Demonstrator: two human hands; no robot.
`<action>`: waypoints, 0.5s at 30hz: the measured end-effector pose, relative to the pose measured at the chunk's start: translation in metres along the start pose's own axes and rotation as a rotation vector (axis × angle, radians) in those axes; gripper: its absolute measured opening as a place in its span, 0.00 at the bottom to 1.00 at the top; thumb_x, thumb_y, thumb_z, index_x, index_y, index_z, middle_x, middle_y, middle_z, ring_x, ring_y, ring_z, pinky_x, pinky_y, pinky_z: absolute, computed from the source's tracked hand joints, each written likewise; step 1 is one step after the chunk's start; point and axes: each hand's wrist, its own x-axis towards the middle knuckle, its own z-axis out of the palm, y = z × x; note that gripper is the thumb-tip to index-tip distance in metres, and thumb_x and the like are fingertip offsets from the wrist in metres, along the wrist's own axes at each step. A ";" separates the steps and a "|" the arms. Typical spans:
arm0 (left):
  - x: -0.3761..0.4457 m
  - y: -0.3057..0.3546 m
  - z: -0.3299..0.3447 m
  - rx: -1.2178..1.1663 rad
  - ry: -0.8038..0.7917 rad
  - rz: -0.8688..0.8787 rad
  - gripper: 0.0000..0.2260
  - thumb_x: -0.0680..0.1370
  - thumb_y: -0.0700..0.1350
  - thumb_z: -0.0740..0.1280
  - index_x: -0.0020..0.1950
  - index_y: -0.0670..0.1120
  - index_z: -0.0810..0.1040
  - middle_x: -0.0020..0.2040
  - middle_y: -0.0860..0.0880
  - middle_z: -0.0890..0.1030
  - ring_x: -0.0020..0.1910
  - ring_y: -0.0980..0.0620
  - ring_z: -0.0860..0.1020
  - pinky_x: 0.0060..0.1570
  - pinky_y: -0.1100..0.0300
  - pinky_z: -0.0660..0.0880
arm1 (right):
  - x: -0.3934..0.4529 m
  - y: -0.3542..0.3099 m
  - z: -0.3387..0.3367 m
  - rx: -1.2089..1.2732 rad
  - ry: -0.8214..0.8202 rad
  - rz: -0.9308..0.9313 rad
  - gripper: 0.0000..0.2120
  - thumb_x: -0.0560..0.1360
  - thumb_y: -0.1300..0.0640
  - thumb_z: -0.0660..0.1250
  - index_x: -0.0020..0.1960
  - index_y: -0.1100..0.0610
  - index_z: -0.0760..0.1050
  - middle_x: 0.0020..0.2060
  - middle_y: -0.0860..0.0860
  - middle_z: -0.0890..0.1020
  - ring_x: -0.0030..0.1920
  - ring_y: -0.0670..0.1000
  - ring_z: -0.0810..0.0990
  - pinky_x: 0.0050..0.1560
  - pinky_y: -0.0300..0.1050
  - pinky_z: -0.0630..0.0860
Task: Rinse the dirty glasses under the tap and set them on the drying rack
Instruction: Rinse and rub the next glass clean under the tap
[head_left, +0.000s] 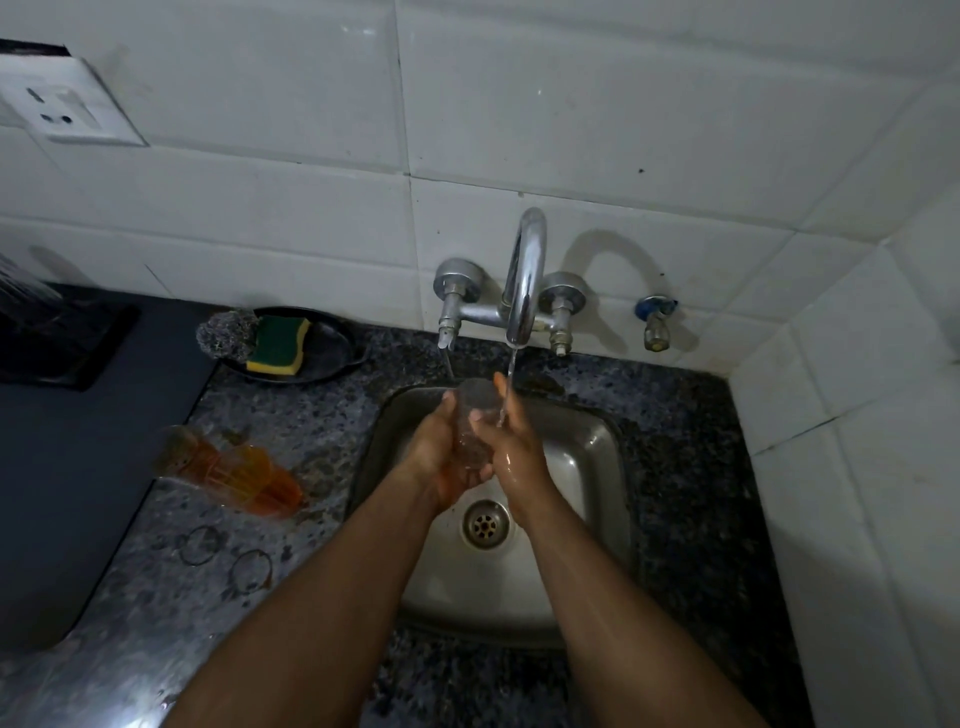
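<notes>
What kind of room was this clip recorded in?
Most likely a home kitchen: a steel sink set in a speckled stone counter, a wall tap on white tiles, and a dish sponge.

Shiny metal tap (524, 280), dull steel sink (587, 457), speckled stone counter (311, 431), clear glass (470, 415)

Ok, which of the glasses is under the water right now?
The clear glass held over the sink between the left hand and right hand. The other glasses lie on the counter to the left, amber-stained.
</notes>
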 end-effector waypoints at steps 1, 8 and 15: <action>0.002 0.000 -0.001 0.037 0.035 -0.033 0.29 0.84 0.65 0.51 0.59 0.47 0.84 0.54 0.44 0.86 0.48 0.46 0.82 0.49 0.53 0.74 | 0.000 0.005 -0.002 -0.025 -0.014 0.003 0.31 0.80 0.54 0.70 0.79 0.38 0.64 0.69 0.46 0.78 0.67 0.51 0.81 0.62 0.49 0.81; 0.000 -0.008 0.021 0.271 0.168 0.125 0.27 0.84 0.64 0.53 0.54 0.47 0.85 0.51 0.44 0.88 0.52 0.43 0.85 0.54 0.43 0.83 | 0.006 -0.010 0.007 -0.654 0.206 -0.124 0.26 0.86 0.48 0.59 0.83 0.47 0.61 0.71 0.55 0.69 0.65 0.52 0.76 0.57 0.35 0.68; -0.001 -0.003 0.000 0.138 -0.123 0.052 0.33 0.80 0.70 0.57 0.64 0.44 0.82 0.42 0.47 0.83 0.30 0.51 0.78 0.28 0.61 0.63 | 0.003 -0.014 -0.008 -0.147 0.157 -0.060 0.23 0.82 0.46 0.68 0.76 0.43 0.71 0.63 0.46 0.81 0.59 0.47 0.84 0.57 0.47 0.82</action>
